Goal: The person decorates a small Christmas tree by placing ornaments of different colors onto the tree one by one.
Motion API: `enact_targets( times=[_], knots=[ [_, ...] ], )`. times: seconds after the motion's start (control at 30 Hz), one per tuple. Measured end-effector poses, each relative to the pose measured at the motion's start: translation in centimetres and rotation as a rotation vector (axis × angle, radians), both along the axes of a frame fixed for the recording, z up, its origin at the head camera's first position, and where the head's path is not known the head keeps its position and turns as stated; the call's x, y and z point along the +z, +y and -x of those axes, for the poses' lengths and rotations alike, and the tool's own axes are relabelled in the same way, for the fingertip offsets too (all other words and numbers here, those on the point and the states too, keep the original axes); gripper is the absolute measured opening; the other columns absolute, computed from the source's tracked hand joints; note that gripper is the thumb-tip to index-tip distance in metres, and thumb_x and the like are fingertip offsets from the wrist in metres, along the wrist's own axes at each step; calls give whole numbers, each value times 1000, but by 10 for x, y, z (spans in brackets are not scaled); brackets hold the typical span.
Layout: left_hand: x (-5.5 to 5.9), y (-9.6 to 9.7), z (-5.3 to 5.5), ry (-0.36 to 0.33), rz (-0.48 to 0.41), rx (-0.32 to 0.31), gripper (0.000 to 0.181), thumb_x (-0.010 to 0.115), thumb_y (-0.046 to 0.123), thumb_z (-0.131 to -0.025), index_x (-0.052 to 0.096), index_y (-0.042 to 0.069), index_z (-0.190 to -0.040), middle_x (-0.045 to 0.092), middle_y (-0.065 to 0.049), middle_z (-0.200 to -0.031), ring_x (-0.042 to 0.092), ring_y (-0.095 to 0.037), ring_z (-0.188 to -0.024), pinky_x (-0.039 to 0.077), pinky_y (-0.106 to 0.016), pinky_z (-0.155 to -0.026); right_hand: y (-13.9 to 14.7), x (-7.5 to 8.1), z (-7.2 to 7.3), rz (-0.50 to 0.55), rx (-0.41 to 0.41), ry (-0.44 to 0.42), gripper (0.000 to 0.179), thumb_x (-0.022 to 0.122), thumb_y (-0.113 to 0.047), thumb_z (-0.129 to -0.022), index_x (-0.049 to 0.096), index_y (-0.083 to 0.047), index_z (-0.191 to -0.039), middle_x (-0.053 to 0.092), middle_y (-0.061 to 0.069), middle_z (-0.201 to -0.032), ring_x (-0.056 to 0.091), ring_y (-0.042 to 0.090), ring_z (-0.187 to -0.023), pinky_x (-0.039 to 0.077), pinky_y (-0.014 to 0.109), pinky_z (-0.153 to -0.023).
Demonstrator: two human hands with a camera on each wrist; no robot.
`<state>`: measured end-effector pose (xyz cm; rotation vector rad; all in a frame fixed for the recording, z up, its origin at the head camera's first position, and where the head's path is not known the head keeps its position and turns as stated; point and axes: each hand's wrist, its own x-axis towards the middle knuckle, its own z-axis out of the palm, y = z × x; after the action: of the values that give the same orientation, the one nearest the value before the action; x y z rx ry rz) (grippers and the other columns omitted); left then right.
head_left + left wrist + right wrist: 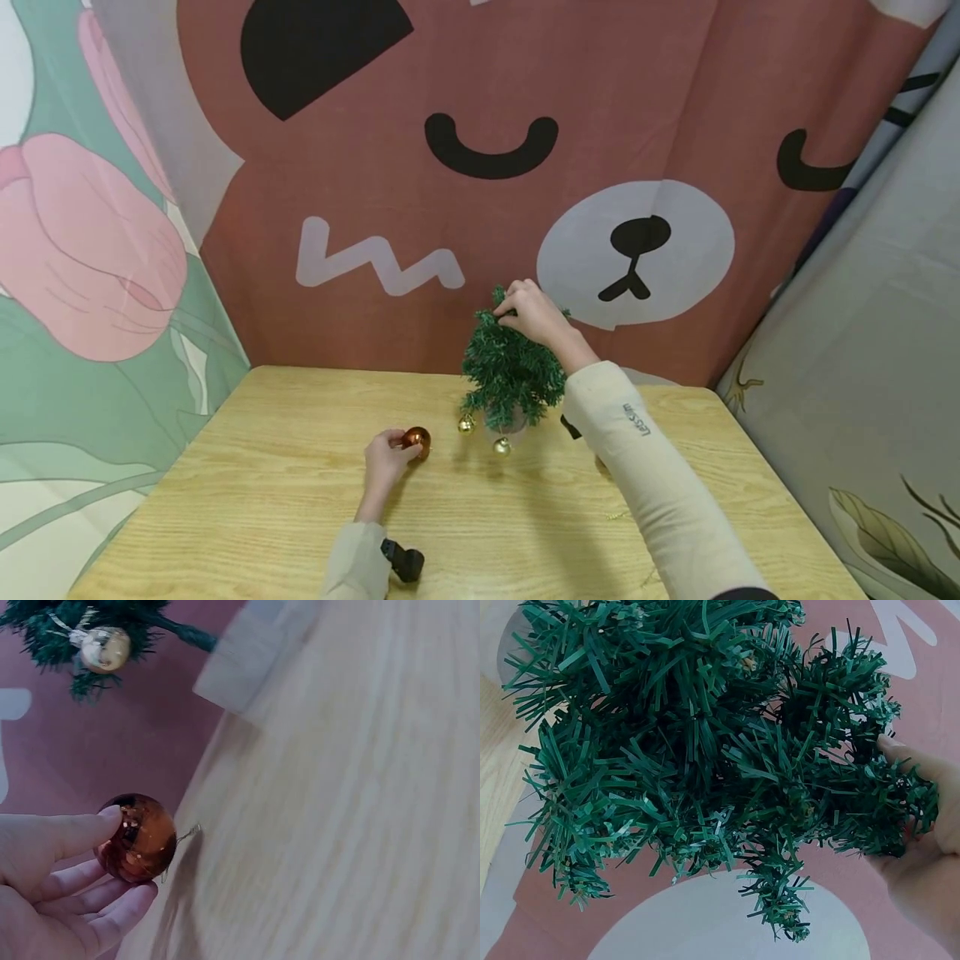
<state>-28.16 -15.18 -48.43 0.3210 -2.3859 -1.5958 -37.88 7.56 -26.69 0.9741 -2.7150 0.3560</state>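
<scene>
A small artificial Christmas tree [510,367] stands on the table in a pale grey base [251,656]. My right hand [534,315] pinches the tree near its top; in the right wrist view its thumb and fingers close around a green branch tip [907,802]. To the left of the tree, low over the tabletop, my left hand [384,462] holds a shiny copper-coloured bauble [142,840] between thumb and fingers. A thin wire loop [187,834] sticks out from that bauble. Two gold baubles [466,424] [502,447] hang from the tree's lower branches.
A light wood table [465,517] carries everything. Thin gold string [617,516] lies on its right side. A brownish thing [602,465] is mostly hidden by my right sleeve. A printed bear curtain [360,325] hangs right behind the tree.
</scene>
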Motion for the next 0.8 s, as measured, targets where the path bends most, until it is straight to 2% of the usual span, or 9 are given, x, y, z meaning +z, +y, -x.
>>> enact_targets(
  times=[0.13, 0.33, 0.67, 0.8],
  knots=[
    [2, 1, 2, 1, -135, 38, 41, 71, 3, -77, 55, -17, -109, 60, -31, -102, 60, -39, -95, 52, -35, -75, 1, 0, -1, 4, -1, -3, 19, 65, -11, -85, 71, -6, -103, 56, 11, -104, 46, 24, -94, 43, 34, -73],
    [9, 2, 1, -11, -258, 63, 42, 72, 5, -77, 56, -15, -111, 59, -30, -105, 61, -33, -93, 50, -27, -71, 1, 0, -2, 9, 5, -5, 19, 65, -12, -85, 71, -7, -102, 56, 10, -104, 46, 24, -93, 43, 34, -73],
    [21, 5, 0, 33, -346, 66, 39, 71, 4, -77, 57, -14, -109, 61, -27, -102, 62, -18, -83, 48, -18, -65, 1, 0, -1, 11, 5, -6, 18, 65, -12, -85, 72, -7, -102, 56, 11, -104, 45, 24, -94, 43, 34, -74],
    [26, 6, 0, 36, -355, 51, 41, 72, 4, -77, 57, -13, -111, 61, -27, -104, 61, -21, -88, 49, -19, -69, 1, 0, -1, 12, 4, -5, 18, 65, -12, -85, 72, -7, -101, 55, 10, -103, 45, 24, -93, 43, 34, -73]
  ],
)
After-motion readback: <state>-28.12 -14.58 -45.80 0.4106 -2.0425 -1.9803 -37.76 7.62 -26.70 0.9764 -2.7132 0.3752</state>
